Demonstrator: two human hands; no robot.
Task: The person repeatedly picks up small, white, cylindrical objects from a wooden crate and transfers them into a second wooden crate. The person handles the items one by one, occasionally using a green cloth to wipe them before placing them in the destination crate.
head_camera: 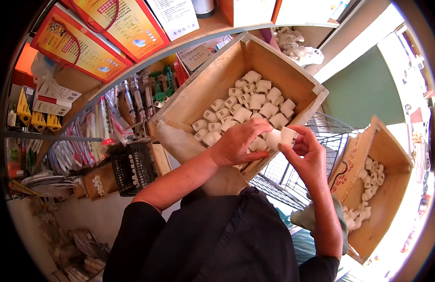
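A white plastic pipe elbow is pinched between the thumb and fingers of my right hand, above the near right edge of a wooden box. My left hand reaches over the same box, thumb and fingers spread around the left end of a white rounded fitting part. Whether the left fingertips grip it cannot be told. Many similar white elbows, several with small dark labels, lie loosely piled inside the box. The hands hide part of the pile.
A second wooden box with white fittings stands at right. Beneath the first box is a wire basket. At left are a black plastic crate, bagged goods and a shelf with red-and-yellow gift bags. Beige cloth covers the box's near corner.
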